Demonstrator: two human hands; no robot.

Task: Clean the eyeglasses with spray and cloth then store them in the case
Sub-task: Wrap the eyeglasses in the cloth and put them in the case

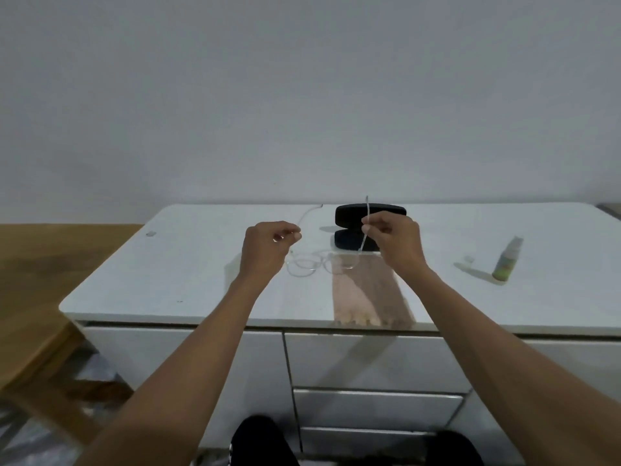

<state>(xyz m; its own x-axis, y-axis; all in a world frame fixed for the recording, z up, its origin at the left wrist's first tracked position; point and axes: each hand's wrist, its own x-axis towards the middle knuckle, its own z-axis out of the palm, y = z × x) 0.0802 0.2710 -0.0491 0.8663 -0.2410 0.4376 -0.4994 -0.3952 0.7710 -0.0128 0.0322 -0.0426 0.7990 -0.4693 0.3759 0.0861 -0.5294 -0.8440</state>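
Note:
Clear-framed eyeglasses (321,264) hang over the white cabinet top (168,274), lenses toward me and both temple arms spread open. My left hand (268,245) pinches the left temple arm. My right hand (393,238) pinches the right temple arm, which sticks up past my fingers. Just behind the glasses a black case (349,245) lies open, partly hidden by my right hand. A pinkish-brown cloth (366,297) lies flat under the glasses, reaching the cabinet's front edge. A small spray bottle (507,260) with a green label stands at the right.
A small clear cap (469,258) lies left of the spray bottle. A tiny pale object (150,234) sits at the cabinet top's far left. A wooden table (43,274) stands to the left of the cabinet. A bare wall runs behind. Drawer fronts (373,361) are below.

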